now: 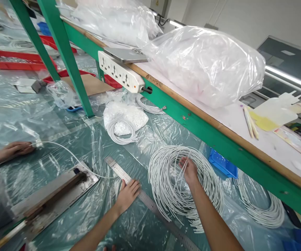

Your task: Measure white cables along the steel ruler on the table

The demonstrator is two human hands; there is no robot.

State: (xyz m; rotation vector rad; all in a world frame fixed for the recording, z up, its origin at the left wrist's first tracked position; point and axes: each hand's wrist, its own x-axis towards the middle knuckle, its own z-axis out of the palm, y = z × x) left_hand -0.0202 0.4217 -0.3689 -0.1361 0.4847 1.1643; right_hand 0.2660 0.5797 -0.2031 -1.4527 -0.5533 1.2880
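1. Workbench covered w/ clear plastic sheet (22, 104); green-framed upper shelf (192, 115) runs diagonally above, carrying bulging plastic bags (205, 62) and a white power strip (121, 71).
2. Right hand (189, 170) sits in the middle of the big coil of white cable (166, 181); fingers pinched on a few strands, lifting them off the coil.
3. Left hand (128, 193) lies flat, fingers spread, pressing the steel ruler (145, 198) onto the sheet; grips nothing.
4. Another person's hand (15, 149) at far left holds one white strand near a cutter block (53, 195).
5. Judgement: single out one strand cleanly before drawing it to the ruler; keep ruler pinned so it can't slip on the plastic.
6. Writing: ruler graduations too small to read; no brand legible on the strip or bags.
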